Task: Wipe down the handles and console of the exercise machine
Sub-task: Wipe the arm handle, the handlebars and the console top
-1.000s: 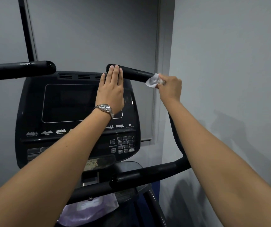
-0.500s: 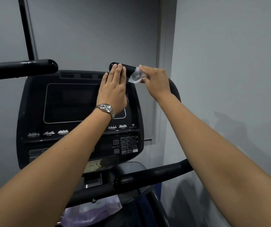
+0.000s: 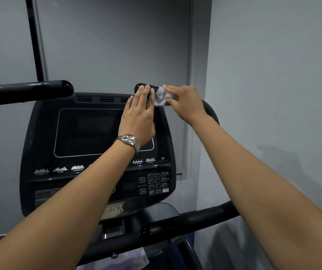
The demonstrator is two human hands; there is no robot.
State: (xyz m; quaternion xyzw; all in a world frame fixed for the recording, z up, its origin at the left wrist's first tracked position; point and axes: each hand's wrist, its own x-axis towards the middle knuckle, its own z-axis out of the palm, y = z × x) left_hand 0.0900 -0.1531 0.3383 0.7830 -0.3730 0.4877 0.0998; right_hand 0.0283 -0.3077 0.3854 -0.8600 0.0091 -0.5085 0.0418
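Wipe (image 3: 161,97): white, crumpled against the upper right handle (image 3: 138,87).
Right hand (image 3: 185,103): pinches wipe.
Left hand (image 3: 138,115): flat, fingers straight, resting on handle end.
Console (image 3: 90,133): dark, below both hands.

Two hands at a black tubular machine handle (image 3: 139,87)
The left hand (image 3: 136,115) lies straight-fingered against its tip; the right hand (image 3: 183,103) pinches a crumpled white wipe (image 3: 161,97) against the bar.

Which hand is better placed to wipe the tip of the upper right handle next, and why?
Right. The right hand pinches the white wipe against the handle, beside its tip; the left hand rests there flat, holding no wipe.
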